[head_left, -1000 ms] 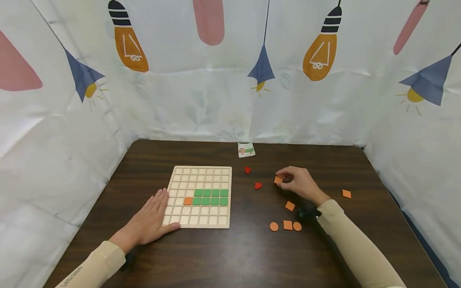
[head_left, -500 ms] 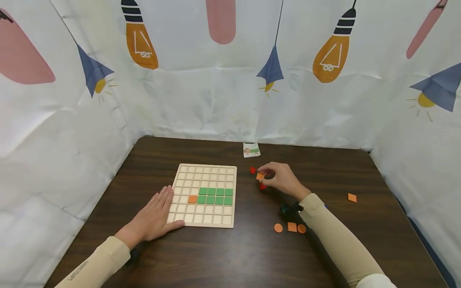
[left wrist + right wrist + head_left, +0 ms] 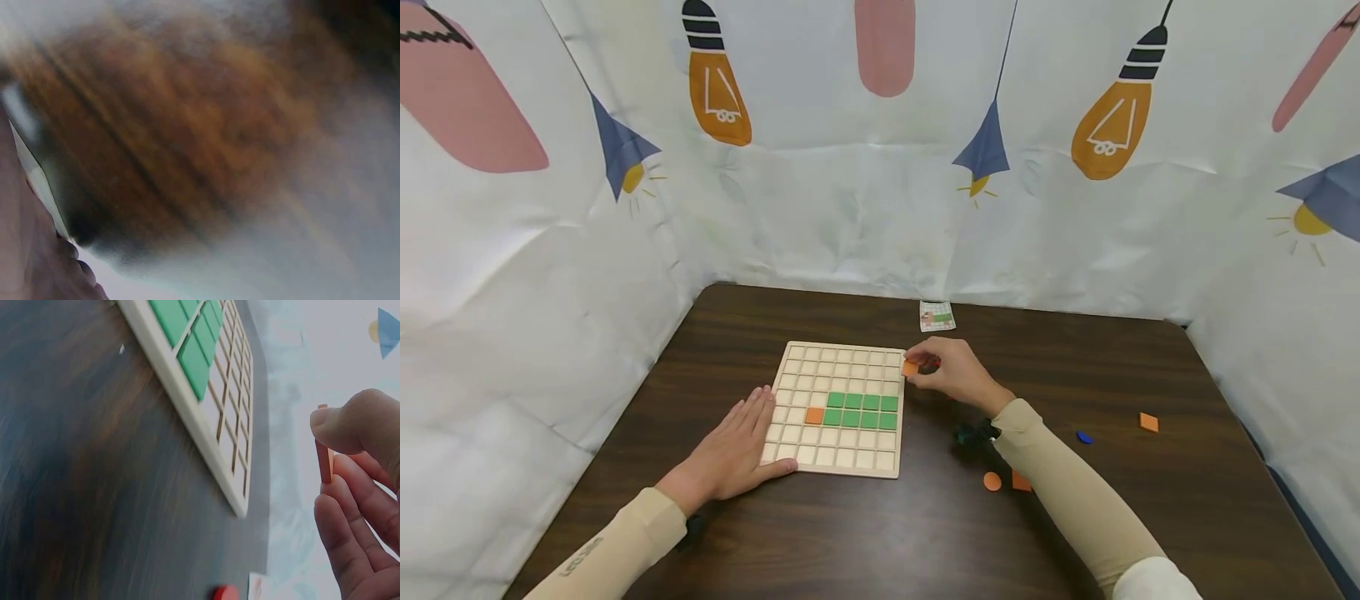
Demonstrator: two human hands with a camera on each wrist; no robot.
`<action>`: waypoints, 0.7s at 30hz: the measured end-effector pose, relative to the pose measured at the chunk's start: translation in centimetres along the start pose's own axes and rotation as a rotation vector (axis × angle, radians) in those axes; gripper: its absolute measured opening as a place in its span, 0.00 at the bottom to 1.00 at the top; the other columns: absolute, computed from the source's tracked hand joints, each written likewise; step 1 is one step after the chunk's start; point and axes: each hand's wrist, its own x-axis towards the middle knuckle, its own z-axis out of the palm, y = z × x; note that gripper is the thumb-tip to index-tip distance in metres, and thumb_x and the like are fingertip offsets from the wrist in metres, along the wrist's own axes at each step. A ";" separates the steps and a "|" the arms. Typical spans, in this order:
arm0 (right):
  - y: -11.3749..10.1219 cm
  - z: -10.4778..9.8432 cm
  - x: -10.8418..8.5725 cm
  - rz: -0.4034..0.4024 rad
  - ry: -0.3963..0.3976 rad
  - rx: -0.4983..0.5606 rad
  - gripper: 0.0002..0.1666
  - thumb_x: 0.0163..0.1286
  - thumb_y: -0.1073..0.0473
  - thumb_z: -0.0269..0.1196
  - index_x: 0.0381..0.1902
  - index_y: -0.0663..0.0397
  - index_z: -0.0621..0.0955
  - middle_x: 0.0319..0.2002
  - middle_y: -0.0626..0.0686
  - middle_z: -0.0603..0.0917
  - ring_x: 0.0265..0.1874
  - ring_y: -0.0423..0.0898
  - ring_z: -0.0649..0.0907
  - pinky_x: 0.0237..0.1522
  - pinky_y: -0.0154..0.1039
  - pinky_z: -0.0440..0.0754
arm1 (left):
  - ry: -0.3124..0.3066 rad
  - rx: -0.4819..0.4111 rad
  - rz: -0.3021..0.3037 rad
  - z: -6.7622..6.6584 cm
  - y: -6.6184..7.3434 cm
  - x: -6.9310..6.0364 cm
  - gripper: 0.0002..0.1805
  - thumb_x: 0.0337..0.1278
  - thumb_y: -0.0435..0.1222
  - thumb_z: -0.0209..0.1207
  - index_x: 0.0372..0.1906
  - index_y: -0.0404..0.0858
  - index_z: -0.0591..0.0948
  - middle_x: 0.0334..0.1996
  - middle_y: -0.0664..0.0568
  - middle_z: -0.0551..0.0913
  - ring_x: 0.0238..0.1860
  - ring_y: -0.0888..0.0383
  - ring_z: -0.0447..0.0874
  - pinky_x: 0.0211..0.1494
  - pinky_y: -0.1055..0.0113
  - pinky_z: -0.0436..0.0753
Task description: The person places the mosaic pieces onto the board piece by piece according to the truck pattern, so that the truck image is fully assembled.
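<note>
A pale gridded board (image 3: 838,458) lies on the dark table, with two rows of green square tiles (image 3: 861,410) and one orange square tile (image 3: 814,415) set in its cells. My left hand (image 3: 730,450) rests flat along the board's left edge, fingers straight and thumb at the near-left corner. Between thumb and fingers my right hand (image 3: 955,375) pinches another orange square tile (image 3: 910,368), held beside the board's upper right edge. Seen edge-on in the right wrist view, that pinched tile (image 3: 324,459) is above the table. The left wrist view is mostly blurred table.
A small printed card (image 3: 937,317) lies at the table's far edge. Red pieces (image 3: 226,593) are partly hidden near my right hand. An orange disc (image 3: 992,482), an orange tile (image 3: 1021,481), a blue piece (image 3: 1084,437) and a farther orange tile (image 3: 1148,422) lie on the right.
My right hand has carried the orange tile leftward, past the red pieces, to the board's right edge. My left hand stays on the board. The head view has swung slightly left.
</note>
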 end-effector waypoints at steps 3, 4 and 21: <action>-0.5 0.7 0.5 -0.012 -0.007 -0.002 0.19 0.65 0.60 0.73 0.54 0.54 0.87 0.46 0.52 0.89 0.43 0.46 0.86 0.49 0.41 0.87 | -0.005 0.005 0.000 -0.1 0.1 0.0 0.60 0.66 0.71 0.50 0.80 0.25 0.55 0.82 0.31 0.54 0.83 0.35 0.53 0.82 0.39 0.62; -0.7 0.9 0.7 -0.015 -0.010 0.001 0.19 0.65 0.60 0.73 0.54 0.54 0.87 0.46 0.52 0.89 0.43 0.47 0.86 0.50 0.41 0.87 | -0.006 0.004 -0.002 -0.1 0.1 0.0 0.60 0.66 0.71 0.50 0.80 0.25 0.55 0.82 0.31 0.54 0.83 0.35 0.53 0.82 0.39 0.62; -3.1 4.8 2.8 -0.074 -0.099 0.074 0.20 0.66 0.58 0.73 0.56 0.55 0.86 0.48 0.52 0.89 0.46 0.47 0.86 0.52 0.41 0.86 | -0.022 -0.007 -0.022 0.1 -0.1 0.0 0.61 0.65 0.72 0.50 0.81 0.25 0.54 0.83 0.32 0.52 0.84 0.36 0.50 0.83 0.40 0.60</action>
